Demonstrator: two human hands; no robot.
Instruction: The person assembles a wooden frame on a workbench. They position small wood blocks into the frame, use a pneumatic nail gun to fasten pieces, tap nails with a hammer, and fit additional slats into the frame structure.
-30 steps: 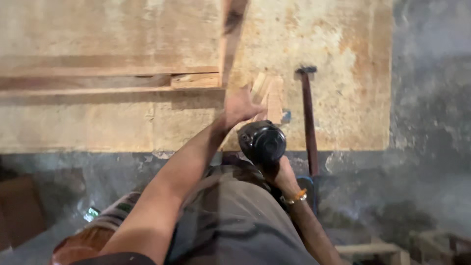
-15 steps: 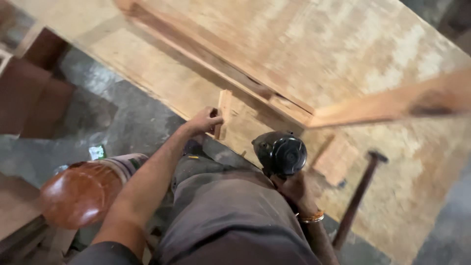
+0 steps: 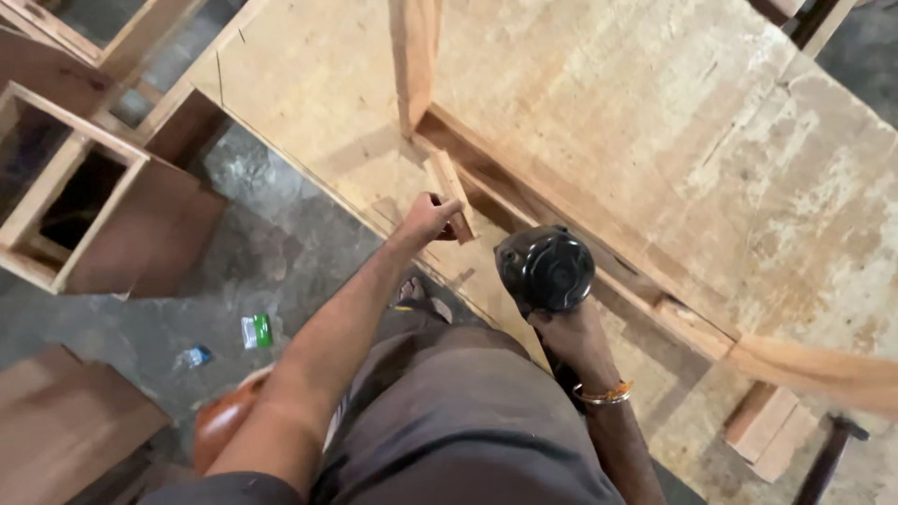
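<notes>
The left hand (image 3: 428,218) closes its fingers on a small wooden block (image 3: 450,194) resting on the desk (image 3: 655,122). The right hand (image 3: 572,335) grips a black power tool (image 3: 545,269) just beside it.

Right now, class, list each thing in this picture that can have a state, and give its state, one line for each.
left hand: closed on the small wooden block
small wooden block: held, lying on the plywood sheet
right hand: gripping the black power tool
black power tool: held upright above the sheet
plywood sheet: lying flat
wooden box frame: open, hollow
hammer: lying untouched
</notes>
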